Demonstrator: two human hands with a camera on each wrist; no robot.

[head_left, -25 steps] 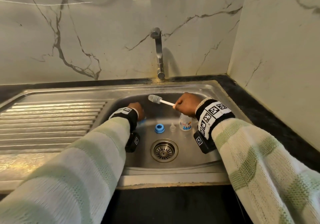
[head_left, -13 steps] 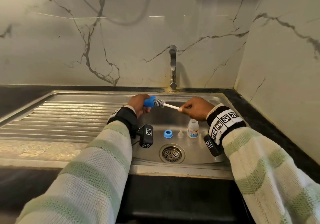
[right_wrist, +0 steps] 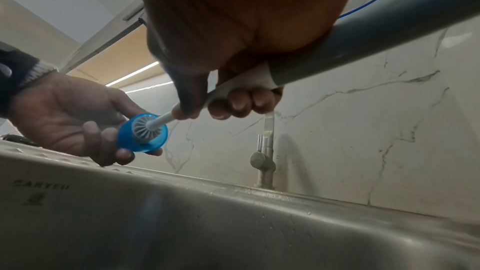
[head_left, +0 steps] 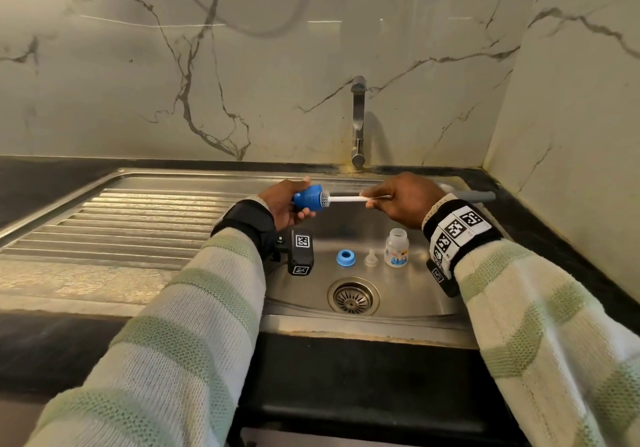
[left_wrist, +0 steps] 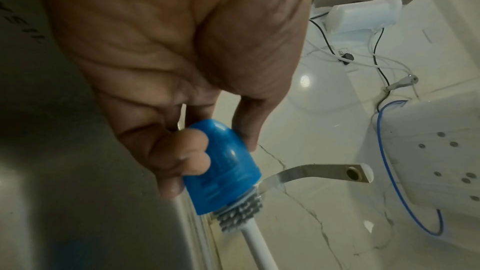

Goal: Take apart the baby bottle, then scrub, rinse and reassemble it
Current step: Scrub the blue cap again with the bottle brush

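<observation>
My left hand (head_left: 285,202) (left_wrist: 182,81) grips the blue bottle cap (head_left: 309,198) (left_wrist: 224,165) (right_wrist: 141,136) on its side above the sink, open end to the right. My right hand (head_left: 403,199) (right_wrist: 221,98) holds the white-and-grey bottle brush (head_left: 349,199) (right_wrist: 298,63), whose grey bristle head (left_wrist: 240,216) (right_wrist: 146,129) sits partly inside the cap. On the sink floor stand the blue collar ring (head_left: 345,258), the clear teat (head_left: 371,259) and the open bottle body (head_left: 397,248).
The steel sink basin (head_left: 398,304) has a drain strainer (head_left: 352,296) at its front. A tap (head_left: 357,124) (right_wrist: 263,159) rises behind it, with no water seen running. A ribbed draining board (head_left: 121,225) lies to the left and marble walls stand behind and right.
My left hand lifted the blue cap from the sink floor up to the brush. The brush head, free a second ago, now sits inside the cap. The head view tilted upward.
</observation>
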